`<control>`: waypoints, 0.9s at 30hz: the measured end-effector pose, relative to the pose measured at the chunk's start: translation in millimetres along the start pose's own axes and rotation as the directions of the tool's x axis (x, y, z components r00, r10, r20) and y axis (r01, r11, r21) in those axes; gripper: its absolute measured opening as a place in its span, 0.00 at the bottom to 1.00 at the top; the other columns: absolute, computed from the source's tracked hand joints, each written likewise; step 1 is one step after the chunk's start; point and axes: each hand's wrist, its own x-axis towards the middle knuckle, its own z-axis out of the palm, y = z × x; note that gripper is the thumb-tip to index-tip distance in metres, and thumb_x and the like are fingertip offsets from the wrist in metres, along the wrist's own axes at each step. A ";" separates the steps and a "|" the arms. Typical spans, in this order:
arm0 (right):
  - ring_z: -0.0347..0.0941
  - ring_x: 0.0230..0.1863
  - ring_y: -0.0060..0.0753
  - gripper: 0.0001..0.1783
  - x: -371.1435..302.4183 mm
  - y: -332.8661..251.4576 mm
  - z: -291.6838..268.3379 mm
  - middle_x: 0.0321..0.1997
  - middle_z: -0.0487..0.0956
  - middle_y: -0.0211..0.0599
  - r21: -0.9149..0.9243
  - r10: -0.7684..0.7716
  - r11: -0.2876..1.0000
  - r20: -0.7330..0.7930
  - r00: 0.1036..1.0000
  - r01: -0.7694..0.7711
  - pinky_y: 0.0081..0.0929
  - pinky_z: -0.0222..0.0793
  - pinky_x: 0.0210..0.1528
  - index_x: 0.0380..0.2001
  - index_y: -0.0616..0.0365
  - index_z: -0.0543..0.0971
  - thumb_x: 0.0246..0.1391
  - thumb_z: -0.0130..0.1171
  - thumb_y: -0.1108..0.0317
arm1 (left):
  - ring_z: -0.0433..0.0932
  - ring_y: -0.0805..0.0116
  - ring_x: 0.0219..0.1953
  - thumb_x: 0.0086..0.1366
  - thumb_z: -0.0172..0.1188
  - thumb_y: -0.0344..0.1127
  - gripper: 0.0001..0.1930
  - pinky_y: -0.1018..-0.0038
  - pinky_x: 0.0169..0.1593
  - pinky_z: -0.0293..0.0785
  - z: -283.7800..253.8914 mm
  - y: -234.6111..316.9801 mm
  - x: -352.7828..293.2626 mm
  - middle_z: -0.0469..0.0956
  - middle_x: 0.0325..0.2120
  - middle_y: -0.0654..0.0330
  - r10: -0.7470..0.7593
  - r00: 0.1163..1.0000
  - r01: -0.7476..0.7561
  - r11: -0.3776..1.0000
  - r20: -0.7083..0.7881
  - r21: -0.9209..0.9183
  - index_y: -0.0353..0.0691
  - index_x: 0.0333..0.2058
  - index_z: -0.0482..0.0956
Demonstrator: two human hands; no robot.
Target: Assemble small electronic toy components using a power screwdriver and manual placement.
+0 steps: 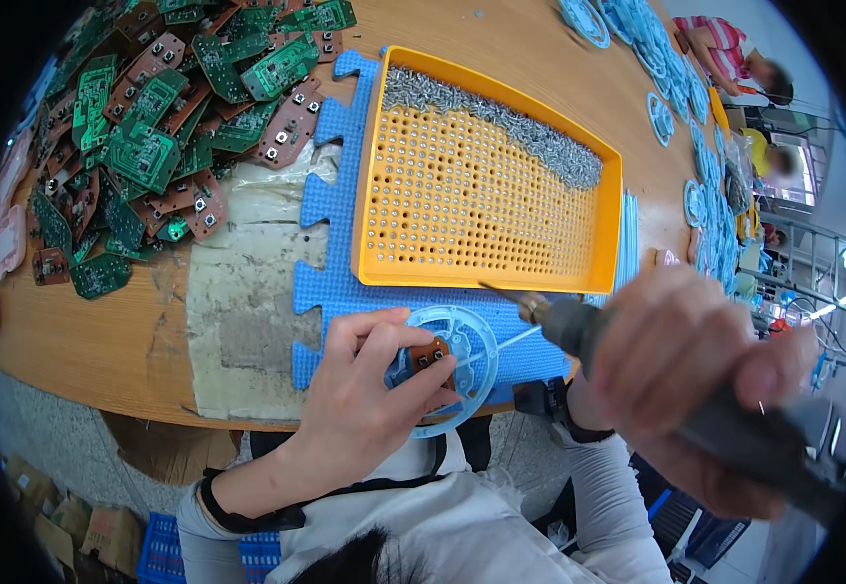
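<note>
My left hand (pixel 369 375) is closed over a light blue round plastic frame (pixel 490 365) at the near table edge. Its thumb and fingers press on a small brown circuit board (pixel 429 354) with black buttons, which sits inside the ring. A thin blue stem sticks out of the frame to the right. In my right hand (pixel 681 365), raised at the right and nearer the camera, is an electric screwdriver (pixel 571 326) with a dark grey body. Its bit points left, above the near edge of the yellow tray and apart from the frame.
A yellow perforated tray (pixel 367 195) with many silver screws lies on a blue foam mat (pixel 331 248). Green and brown circuit boards (pixel 141 151) are heaped at the far left, with pink parts (pixel 4 243) beside them. More blue frames (pixel 659 117) lie at right; people sit beyond.
</note>
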 end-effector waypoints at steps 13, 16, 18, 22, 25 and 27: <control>0.71 0.18 0.27 0.42 -5.2 39.1 -3.5 0.20 0.73 0.32 0.009 0.085 0.996 0.083 0.993 -0.086 0.24 0.70 0.22 0.47 0.58 0.64 0.49 0.55 0.29 | 0.67 0.55 0.47 0.44 0.72 0.39 0.18 0.65 0.47 0.70 -3.7 -1.5 2.1 0.71 0.40 0.62 0.009 1.000 -0.009 1.000 0.030 -0.008 0.45 0.36 0.84; 0.71 0.19 0.28 0.43 -5.6 39.0 -3.3 0.20 0.73 0.32 0.005 0.099 0.995 0.096 0.990 -0.099 0.24 0.70 0.23 0.47 0.58 0.64 0.48 0.54 0.27 | 0.67 0.55 0.47 0.44 0.72 0.39 0.18 0.65 0.47 0.70 -2.0 -1.0 1.2 0.71 0.40 0.62 0.010 0.999 -0.009 1.000 0.032 -0.011 0.45 0.36 0.84; 0.71 0.19 0.28 0.42 -6.5 37.2 -1.5 0.20 0.73 0.32 -0.017 0.109 0.994 0.088 0.990 -0.108 0.25 0.70 0.24 0.47 0.58 0.64 0.49 0.54 0.28 | 0.67 0.55 0.47 0.44 0.72 0.42 0.18 0.64 0.48 0.69 -1.9 -1.1 0.1 0.72 0.40 0.64 -0.006 0.999 0.006 1.000 0.042 0.012 0.49 0.37 0.85; 0.71 0.20 0.28 0.42 -5.5 32.5 0.6 0.21 0.73 0.33 -0.074 0.127 0.990 0.108 0.986 -0.119 0.25 0.70 0.25 0.47 0.58 0.64 0.49 0.53 0.28 | 0.67 0.55 0.47 0.44 0.72 0.41 0.19 0.64 0.48 0.69 -2.4 -2.6 -0.8 0.71 0.40 0.64 -0.003 0.999 0.002 1.000 0.042 0.012 0.49 0.38 0.85; 0.71 0.20 0.29 0.42 -6.2 31.9 -0.3 0.21 0.73 0.33 -0.075 0.118 0.991 0.111 0.987 -0.110 0.25 0.69 0.25 0.47 0.58 0.64 0.50 0.53 0.28 | 0.67 0.55 0.47 0.44 0.72 0.41 0.19 0.64 0.49 0.69 -1.5 -2.3 -0.8 0.71 0.40 0.64 -0.004 0.999 0.004 1.000 0.040 0.002 0.49 0.38 0.85; 0.71 0.20 0.29 0.41 -6.3 31.6 -0.4 0.21 0.73 0.33 -0.071 0.121 0.991 0.115 0.986 -0.114 0.25 0.69 0.26 0.47 0.58 0.63 0.50 0.53 0.28 | 0.67 0.55 0.47 0.44 0.72 0.41 0.18 0.64 0.49 0.68 -1.7 -1.8 -0.4 0.71 0.40 0.64 -0.008 0.999 0.008 1.000 0.039 -0.003 0.50 0.37 0.85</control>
